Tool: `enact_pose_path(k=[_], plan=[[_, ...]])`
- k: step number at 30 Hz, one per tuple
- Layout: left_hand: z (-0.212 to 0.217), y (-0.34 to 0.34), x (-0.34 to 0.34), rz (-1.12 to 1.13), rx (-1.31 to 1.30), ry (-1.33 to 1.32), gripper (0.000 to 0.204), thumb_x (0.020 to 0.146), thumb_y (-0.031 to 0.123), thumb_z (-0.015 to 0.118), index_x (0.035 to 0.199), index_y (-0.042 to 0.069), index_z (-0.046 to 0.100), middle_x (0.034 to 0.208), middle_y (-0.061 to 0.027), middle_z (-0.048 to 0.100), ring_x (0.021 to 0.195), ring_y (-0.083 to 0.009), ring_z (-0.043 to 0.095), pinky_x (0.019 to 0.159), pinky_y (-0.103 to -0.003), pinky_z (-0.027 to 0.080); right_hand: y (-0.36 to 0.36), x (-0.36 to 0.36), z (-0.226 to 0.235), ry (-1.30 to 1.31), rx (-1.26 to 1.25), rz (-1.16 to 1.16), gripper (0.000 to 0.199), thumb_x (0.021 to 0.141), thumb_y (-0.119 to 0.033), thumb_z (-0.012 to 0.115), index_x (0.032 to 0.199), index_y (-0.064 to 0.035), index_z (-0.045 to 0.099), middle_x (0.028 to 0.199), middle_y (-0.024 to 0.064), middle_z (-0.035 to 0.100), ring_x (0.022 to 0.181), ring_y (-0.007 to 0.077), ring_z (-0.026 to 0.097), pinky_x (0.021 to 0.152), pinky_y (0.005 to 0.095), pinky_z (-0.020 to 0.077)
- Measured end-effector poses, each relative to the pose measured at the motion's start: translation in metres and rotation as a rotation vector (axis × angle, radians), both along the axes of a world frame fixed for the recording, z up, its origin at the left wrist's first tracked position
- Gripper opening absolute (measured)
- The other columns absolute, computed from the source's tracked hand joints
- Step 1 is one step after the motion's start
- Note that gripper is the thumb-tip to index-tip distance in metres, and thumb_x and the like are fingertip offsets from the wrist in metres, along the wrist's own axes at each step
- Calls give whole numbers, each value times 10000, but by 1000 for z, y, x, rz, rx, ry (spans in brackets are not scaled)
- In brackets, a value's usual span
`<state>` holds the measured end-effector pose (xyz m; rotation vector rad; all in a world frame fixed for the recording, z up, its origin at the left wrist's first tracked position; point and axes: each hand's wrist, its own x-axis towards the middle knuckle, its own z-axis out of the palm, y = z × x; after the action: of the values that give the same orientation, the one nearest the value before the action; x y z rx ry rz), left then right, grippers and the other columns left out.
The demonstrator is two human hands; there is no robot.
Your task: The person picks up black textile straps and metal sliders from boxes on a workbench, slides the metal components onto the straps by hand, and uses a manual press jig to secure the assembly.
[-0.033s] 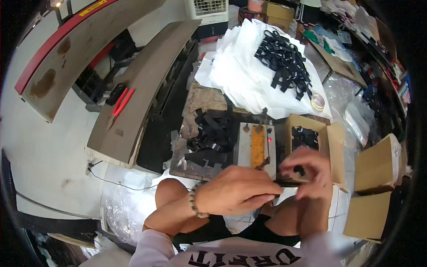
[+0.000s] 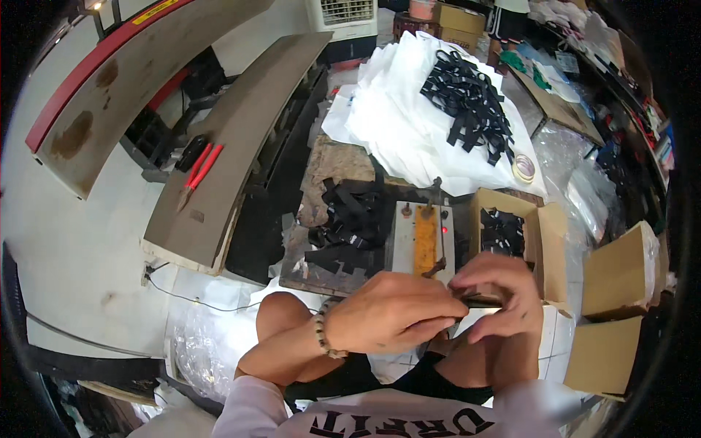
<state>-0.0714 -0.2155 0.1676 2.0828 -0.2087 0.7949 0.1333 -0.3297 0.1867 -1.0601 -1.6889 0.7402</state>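
Observation:
My left hand (image 2: pixel 398 310), with a beaded bracelet on its wrist, is closed in front of the small machine. Its fingertips pinch together, and what they hold is hidden. My right hand (image 2: pixel 504 296) curves in a C shape, thumb apart from the fingers, its fingertips at the left hand's tips. Just beyond both hands stands a small grey machine (image 2: pixel 400 244) with an orange-yellow top strip, a metal arm and a red light. A cardboard box (image 2: pixel 531 226) holding black strap pieces (image 2: pixel 502 232) is beside it. Left of the machine lies a pile of black straps (image 2: pixel 353 212).
White sheets (image 2: pixel 387 109) are heaped at the back, bearing a tangle of black straps (image 2: pixel 467 102) and a tape roll (image 2: pixel 523 168). Red-handled pliers (image 2: pixel 198 175) lie on the long board (image 2: pixel 241 139). Open cardboard boxes (image 2: pixel 621 274) stand at right. A person (image 2: pixel 507 22) is far back.
My right hand has moved left, its fingertips coming up to my left hand's fingertips. The left hand has stayed nearly in place.

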Motion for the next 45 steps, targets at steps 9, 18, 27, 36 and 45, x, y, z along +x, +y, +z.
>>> enact_pose_path(k=[9,18,27,36,45], plan=[[-5,38,5,318,-280,67,248,792,25,791,1017,17,688,962,-70,708,872,-155,677,762,-273,518,16,-1,-20,190,-128,-371,189,825,-46,773,996,-10,699,919,43,669,828,100,627,705,235,475],[-29,58,34,282,-591,191,195,855,-10,733,1036,6,662,960,-25,687,909,-82,631,783,-226,481,32,26,-39,259,-159,-354,147,917,2,647,1054,-4,701,938,25,664,863,56,565,734,222,458],[-32,55,49,351,-608,214,125,864,-6,727,986,4,699,941,-25,682,853,-65,595,740,-212,466,44,21,-54,381,-148,-417,146,892,-43,711,1024,18,696,949,36,691,855,50,588,702,191,465],[-36,57,56,385,-523,208,105,893,37,710,990,-2,712,942,-27,691,840,-65,586,742,-214,469,49,23,-67,469,-168,-396,149,890,-14,701,1036,15,706,967,54,701,902,78,602,799,224,475],[-39,59,56,382,-537,248,118,891,33,707,1002,-3,719,945,-41,698,849,-81,599,754,-226,476,51,25,-71,485,-210,-399,155,887,-2,703,1040,20,704,976,60,699,902,81,606,800,230,485]])
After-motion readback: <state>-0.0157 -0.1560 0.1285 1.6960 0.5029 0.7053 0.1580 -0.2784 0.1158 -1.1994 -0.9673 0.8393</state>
